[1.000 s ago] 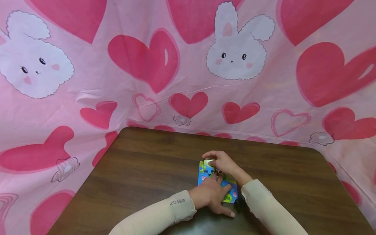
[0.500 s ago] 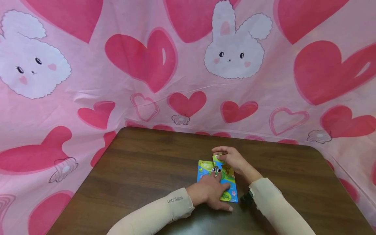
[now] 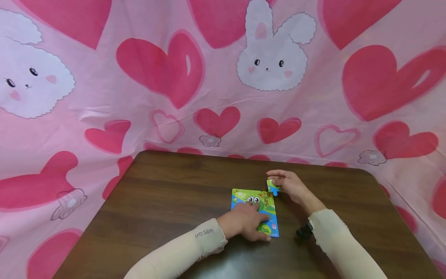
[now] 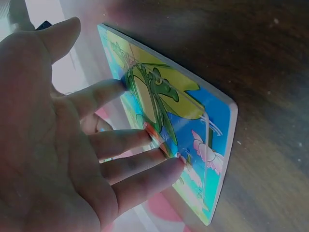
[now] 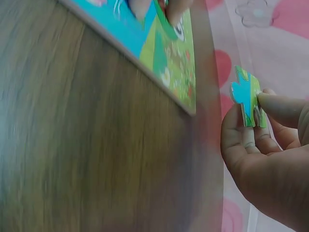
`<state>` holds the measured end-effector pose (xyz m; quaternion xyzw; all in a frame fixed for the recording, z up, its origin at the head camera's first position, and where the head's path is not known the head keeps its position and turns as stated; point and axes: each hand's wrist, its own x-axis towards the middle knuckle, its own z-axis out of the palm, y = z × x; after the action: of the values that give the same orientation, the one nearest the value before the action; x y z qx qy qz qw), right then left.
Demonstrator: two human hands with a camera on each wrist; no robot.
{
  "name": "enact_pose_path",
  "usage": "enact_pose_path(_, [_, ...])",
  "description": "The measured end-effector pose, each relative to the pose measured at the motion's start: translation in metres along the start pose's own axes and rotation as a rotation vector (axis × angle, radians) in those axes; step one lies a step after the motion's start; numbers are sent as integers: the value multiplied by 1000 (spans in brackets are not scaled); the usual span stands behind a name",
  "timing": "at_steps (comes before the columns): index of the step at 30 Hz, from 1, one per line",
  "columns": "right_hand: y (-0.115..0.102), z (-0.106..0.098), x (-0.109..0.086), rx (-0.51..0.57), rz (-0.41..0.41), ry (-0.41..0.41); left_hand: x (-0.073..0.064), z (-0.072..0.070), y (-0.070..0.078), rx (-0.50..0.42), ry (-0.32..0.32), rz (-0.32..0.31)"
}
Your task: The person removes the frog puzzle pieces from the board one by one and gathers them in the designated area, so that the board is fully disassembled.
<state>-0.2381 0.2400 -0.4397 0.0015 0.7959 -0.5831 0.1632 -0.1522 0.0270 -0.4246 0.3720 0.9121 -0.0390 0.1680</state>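
A thin rectangular picture puzzle with a green cartoon frog on blue and yellow-green lies flat on the table. My left hand rests on it with spread fingertips; in the left wrist view its fingers are nearly straight against the glossy surface. Beyond the puzzle's far right corner, my right hand pinches a small puzzle piece between thumb and fingers. That puzzle piece is blue and green with a knob on one edge, and is held apart from the puzzle in the right wrist view.
The brown wood-grain table has rounded far corners. Behind it hangs a pink cloth printed with hearts and rabbits. A small black device sits at the right wrist, near the table.
My right hand has moved right, carrying the puzzle piece from over the puzzle's far left part to beyond its far right corner. My left hand has stayed on the puzzle.
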Motion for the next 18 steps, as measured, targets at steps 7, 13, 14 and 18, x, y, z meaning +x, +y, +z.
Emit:
enact_pose_path(7, [5,-20,-7,-32,19,27,-2,0,-1,13,10,-5])
enact_pose_path(13, [15,-39,-13,-60,32,38,-1,0,-1,32,19,-10])
enact_pose_path(14, [16,-42,-14,-71,35,38,-1,0,-1,30,18,-10])
enact_pose_path(18, [23,-51,-18,-90,46,47,1,1,-1,19,15,-8])
